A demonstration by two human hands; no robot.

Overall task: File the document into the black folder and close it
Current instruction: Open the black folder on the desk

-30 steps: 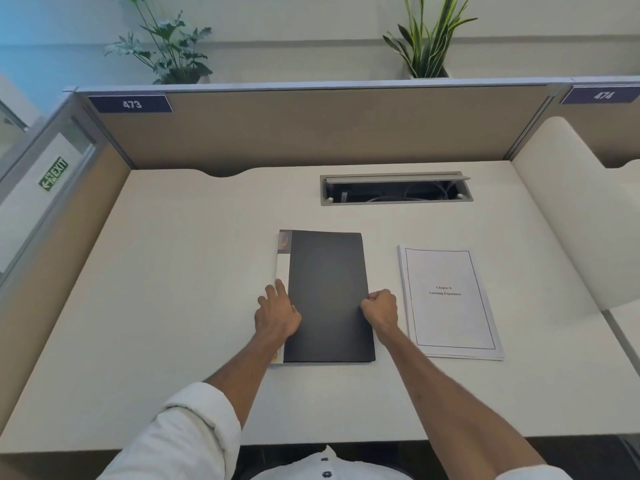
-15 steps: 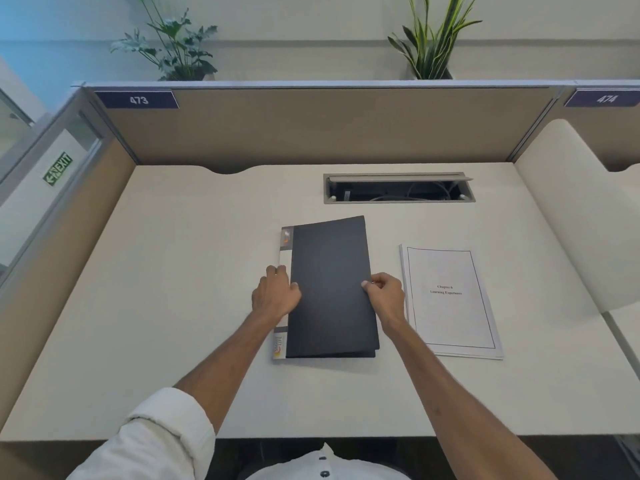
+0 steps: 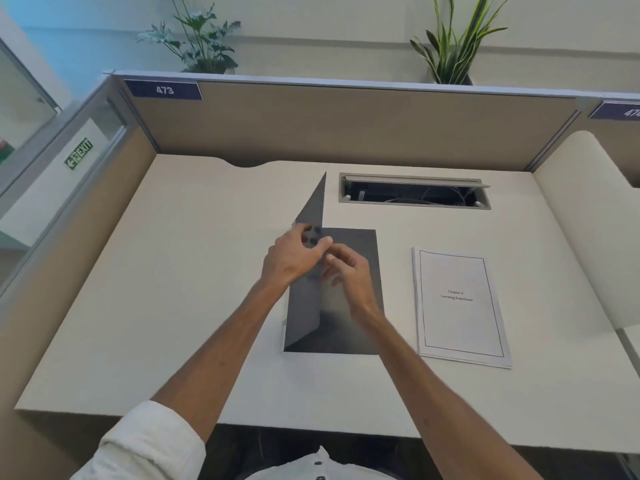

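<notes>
The black folder point(image 3: 356, 327) lies in the middle of the desk with its front cover point(image 3: 313, 209) lifted to about upright. My left hand point(image 3: 294, 258) pinches the free edge of that cover. Just to its right, my right hand point(image 3: 349, 275) hovers over the folder's inner side, fingers loosely apart and holding nothing. The document point(image 3: 460, 306), a white stapled sheaf with a framed title page, rests flat on the desk to the right of the folder, untouched.
A cable hatch point(image 3: 414, 192) stands open in the desk behind the folder. Partition walls point(image 3: 346, 129) close the back and left. A white curved divider point(image 3: 585, 230) rises at the right. Two plants stand behind the partition.
The folder's front cover has swung up from nearly flat to about upright. My left hand moved from the spine to the cover's edge, and my right hand let go of it.
</notes>
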